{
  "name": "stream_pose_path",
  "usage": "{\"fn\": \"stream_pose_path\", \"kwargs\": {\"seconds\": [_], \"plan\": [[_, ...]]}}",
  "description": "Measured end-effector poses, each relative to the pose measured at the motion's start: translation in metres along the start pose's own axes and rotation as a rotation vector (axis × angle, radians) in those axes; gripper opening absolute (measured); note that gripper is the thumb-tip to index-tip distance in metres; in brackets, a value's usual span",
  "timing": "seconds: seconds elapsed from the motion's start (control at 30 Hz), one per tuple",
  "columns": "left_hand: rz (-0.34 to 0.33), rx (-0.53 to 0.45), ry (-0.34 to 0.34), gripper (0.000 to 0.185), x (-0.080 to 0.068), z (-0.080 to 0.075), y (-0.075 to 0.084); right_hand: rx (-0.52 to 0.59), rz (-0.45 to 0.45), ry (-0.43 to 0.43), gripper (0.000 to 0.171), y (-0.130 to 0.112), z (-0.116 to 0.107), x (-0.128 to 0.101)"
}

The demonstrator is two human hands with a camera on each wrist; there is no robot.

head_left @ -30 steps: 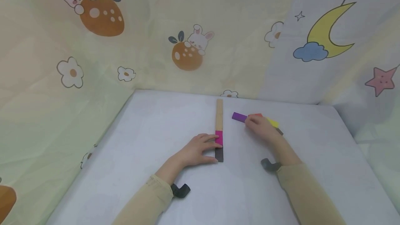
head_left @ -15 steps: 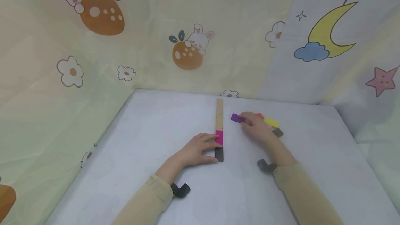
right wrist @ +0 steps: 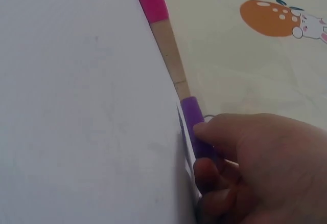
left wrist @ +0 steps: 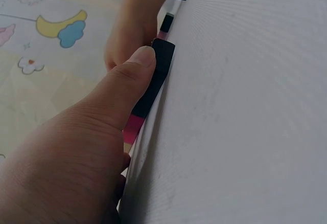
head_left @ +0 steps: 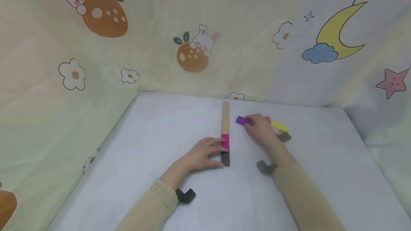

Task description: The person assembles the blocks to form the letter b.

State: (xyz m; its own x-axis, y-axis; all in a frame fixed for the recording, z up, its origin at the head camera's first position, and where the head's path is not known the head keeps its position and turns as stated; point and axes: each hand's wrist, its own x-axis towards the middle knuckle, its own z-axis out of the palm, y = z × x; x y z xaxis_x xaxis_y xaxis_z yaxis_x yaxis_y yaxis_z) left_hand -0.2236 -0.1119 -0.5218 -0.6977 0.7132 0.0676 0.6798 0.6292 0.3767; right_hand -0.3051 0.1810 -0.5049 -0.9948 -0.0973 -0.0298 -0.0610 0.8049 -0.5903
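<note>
Two hands on the white surface (head_left: pixel 154 142), one strip, six blocks on show. Left hand (head_left: pixel 202 154) flat beside the wooden strip (head_left: pixel 226 117), fingers straight, thumb tip pressed against the black block (head_left: pixel 225 158) at the strip's near end; no curl, nothing gripped. Pink block (head_left: pixel 225 141) just above the black one on the strip, the two touching end to end, bare pale wood beyond, long, thin and flat. Right hand (head_left: pixel 261 128) just right of the strip, grip closed on the purple block (head_left: pixel 241 120), fingers curled round its near end, far end poking out toward the strip but not touching it. Purple block a small smooth rectangular bar with rounded corners, matte. Behind that hand, three more blocks in a loose cluster: red (head_left: pixel 267 118), yellow (head_left: pixel 278 125), grey (head_left: pixel 284 137), all partly hidden or close together. Surface cloth-like, faintly mottled. Two tan sleeves, a dark strap at each wrist. No writing or labels readable anywhere.
</note>
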Motion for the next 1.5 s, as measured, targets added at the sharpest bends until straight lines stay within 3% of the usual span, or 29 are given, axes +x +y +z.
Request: {"fn": "stream_pose_path", "kwargs": {"seconds": [0.47,0.8,1.5], "plan": [[0.002,-0.009,0.009,0.057,0.000,-0.001,0.001,0.007,-0.012,-0.018,0.043,-0.017,0.012,0.009],[0.001,-0.003,0.008,0.056,0.000,-0.003,0.003,-0.002,0.042,-0.050,0.043,-0.020,0.012,0.012],[0.017,0.006,0.012,0.056,0.002,-0.003,0.002,-0.021,-0.028,-0.040,0.043,-0.016,0.014,0.010]]}}
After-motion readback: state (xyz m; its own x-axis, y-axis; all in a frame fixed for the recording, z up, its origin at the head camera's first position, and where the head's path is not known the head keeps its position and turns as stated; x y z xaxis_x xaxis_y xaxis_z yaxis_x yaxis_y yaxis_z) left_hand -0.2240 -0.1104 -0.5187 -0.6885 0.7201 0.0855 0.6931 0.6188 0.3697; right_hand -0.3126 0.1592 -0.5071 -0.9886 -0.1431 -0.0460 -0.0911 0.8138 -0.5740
